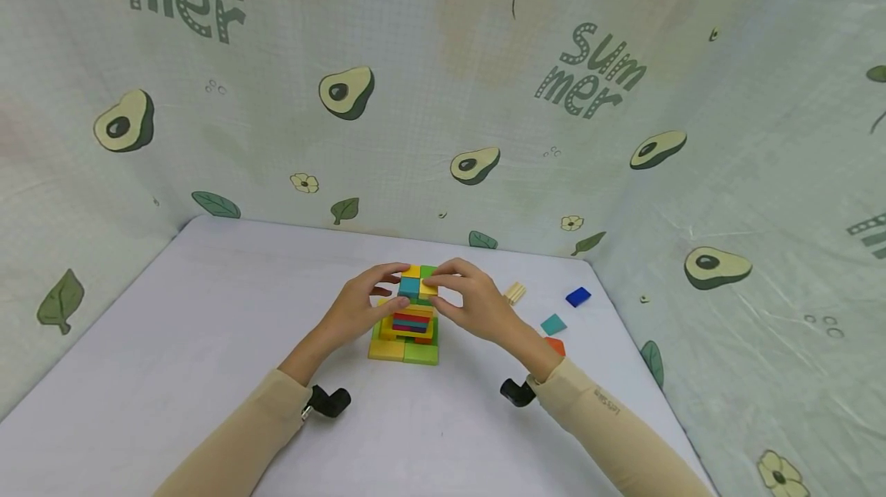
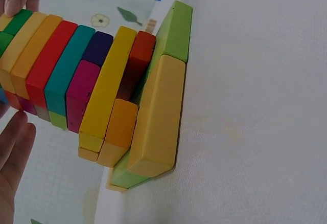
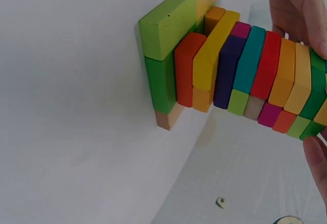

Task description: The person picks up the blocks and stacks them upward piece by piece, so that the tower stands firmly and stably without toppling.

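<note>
A tower of coloured wooden blocks (image 1: 413,320) stands on the white table, its wider base of yellow and green blocks (image 2: 158,116) at the bottom. At its top sit a blue block (image 1: 409,287) and a yellow block (image 1: 428,289), with yellow and green ones behind. My left hand (image 1: 356,305) is at the tower's left side, thumb by the blue block's lower front and fingers reaching towards the back. On the other side, my right hand (image 1: 477,301) pinches the yellow block with fingertips and thumb. Both wrist views show the tower sideways, its upper end partly cut off.
Right of the tower lie loose pieces: pale yellow sticks (image 1: 515,293), a dark blue block (image 1: 577,297), a teal block (image 1: 554,325) and an orange-red block (image 1: 556,345) partly behind my right forearm. A printed cloth (image 1: 415,135) hangs behind the table.
</note>
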Demonstrator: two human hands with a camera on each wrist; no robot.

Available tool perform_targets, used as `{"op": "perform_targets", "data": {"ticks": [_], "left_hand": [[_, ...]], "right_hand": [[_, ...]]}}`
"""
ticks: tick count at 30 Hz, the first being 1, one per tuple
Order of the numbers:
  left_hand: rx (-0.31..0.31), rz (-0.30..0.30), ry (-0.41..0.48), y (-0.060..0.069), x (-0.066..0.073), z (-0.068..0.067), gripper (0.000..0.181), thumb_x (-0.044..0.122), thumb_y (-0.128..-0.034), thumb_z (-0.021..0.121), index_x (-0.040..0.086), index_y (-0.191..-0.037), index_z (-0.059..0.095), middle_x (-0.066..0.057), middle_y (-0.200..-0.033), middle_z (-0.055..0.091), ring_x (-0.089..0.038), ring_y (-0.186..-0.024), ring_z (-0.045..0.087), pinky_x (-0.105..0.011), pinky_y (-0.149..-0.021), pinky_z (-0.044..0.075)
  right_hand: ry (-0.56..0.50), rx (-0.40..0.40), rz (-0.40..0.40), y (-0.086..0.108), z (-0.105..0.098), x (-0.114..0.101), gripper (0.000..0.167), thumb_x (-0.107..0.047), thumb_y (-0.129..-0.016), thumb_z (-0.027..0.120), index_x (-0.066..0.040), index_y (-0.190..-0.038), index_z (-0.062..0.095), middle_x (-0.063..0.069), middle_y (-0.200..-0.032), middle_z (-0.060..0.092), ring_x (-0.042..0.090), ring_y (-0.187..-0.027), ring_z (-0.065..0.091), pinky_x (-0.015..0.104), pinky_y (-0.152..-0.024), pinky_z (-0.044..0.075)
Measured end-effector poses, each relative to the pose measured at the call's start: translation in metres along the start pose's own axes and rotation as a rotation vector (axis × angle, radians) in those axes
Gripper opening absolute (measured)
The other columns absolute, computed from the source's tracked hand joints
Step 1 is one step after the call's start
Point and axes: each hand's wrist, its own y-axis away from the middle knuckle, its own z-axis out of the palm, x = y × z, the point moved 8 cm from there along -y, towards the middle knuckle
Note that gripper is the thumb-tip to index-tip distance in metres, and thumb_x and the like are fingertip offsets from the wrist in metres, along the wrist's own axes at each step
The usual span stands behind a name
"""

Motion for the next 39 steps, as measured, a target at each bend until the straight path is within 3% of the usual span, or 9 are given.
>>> {"op": "perform_targets", "data": {"ticks": [9,15,22,27,34,39], "left_hand": [[0.001,0.007,-0.004,-0.001,0.0,0.001,0.062,0.037,-0.0975,0.079,0.026,-0.153,0.055,-0.001,-0.153,0.059,-0.026,-0.132,0.062,-0.049,-0.105,0.057],[0.0,0.003,-0.023,-0.004,0.001,0.0,0.061,0.04,-0.0974,0.079,0.029,-0.153,0.055,0.002,-0.154,0.057,-0.024,-0.131,0.062,-0.047,-0.105,0.057],[0.007,-0.01,-0.036,-0.003,-0.002,-0.004,0.062,0.039,-0.0975,0.079,0.03,-0.154,0.055,0.003,-0.156,0.056,-0.025,-0.131,0.062,-0.047,-0.105,0.057],[0.008,-0.017,-0.03,-0.001,-0.005,-0.004,0.061,0.037,-0.0971,0.08,0.03,-0.153,0.055,0.002,-0.155,0.057,-0.025,-0.131,0.062,-0.046,-0.105,0.057],[0.011,-0.019,-0.018,0.0,-0.006,-0.001,0.061,0.036,-0.0974,0.08,0.03,-0.153,0.055,0.0,-0.154,0.058,-0.033,-0.13,0.063,-0.05,-0.105,0.057],[0.003,-0.019,-0.02,-0.002,-0.005,0.0,0.061,0.037,-0.0973,0.079,0.03,-0.153,0.055,0.0,-0.154,0.057,-0.031,-0.131,0.063,-0.051,-0.106,0.056]], "right_hand": [[-0.039,-0.018,0.074,0.008,-0.01,0.012,0.034,-0.015,-0.095,0.082,-0.011,-0.128,0.075,0.003,-0.126,0.068,0.017,-0.114,0.065,0.03,-0.092,0.061],[-0.022,-0.009,0.152,0.04,-0.035,0.059,0.038,-0.007,-0.094,0.08,-0.013,-0.131,0.073,0.003,-0.127,0.069,0.021,-0.114,0.068,0.035,-0.086,0.064],[0.016,-0.193,0.353,0.088,-0.037,0.137,0.042,-0.003,-0.094,0.079,-0.01,-0.135,0.071,0.01,-0.133,0.067,0.035,-0.12,0.066,0.048,-0.091,0.063],[0.038,-0.314,0.451,0.103,-0.026,0.174,0.048,-0.002,-0.095,0.077,-0.004,-0.141,0.066,0.02,-0.143,0.061,0.043,-0.129,0.06,0.056,-0.101,0.058],[0.045,-0.503,0.568,0.108,-0.001,0.207,0.054,-0.002,-0.1,0.069,-0.006,-0.153,0.056,0.024,-0.162,0.043,0.047,-0.15,0.039,0.064,-0.121,0.035],[0.043,-0.527,0.539,0.106,0.007,0.211,0.047,0.004,-0.099,0.067,-0.002,-0.145,0.062,0.024,-0.152,0.054,0.045,-0.143,0.048,0.062,-0.119,0.04]]}}
